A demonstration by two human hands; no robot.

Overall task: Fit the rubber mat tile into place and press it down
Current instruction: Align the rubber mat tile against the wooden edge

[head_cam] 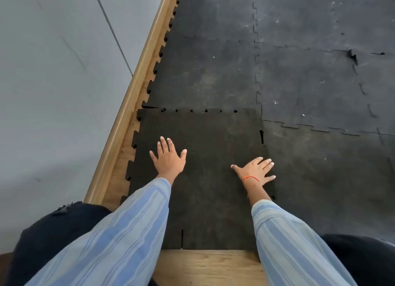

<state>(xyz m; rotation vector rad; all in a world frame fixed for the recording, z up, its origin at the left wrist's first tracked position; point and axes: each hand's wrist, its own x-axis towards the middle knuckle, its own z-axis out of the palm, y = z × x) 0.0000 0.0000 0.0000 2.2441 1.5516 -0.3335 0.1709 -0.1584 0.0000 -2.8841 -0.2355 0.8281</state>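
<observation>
A grey wall [53, 82] with a wood skirting [128, 106] runs down the left; laid mats [310, 82] cover the floor [209, 266] beyond and to the right. The tile [205, 178] lies flat in the near-left corner of the matting, its far edge against the mat ahead, small dark gaps showing along that seam and on the right edge. The likely risk: pressing while the teeth sit misaligned would leave them riding up, the seam proud or gapped. Both hands lie open, palms flat on the tile, gripping nothing: the left hand [168, 157] mid-tile towards the wall, the right hand [255, 170] at its right edge, fingers reaching the seam.
</observation>
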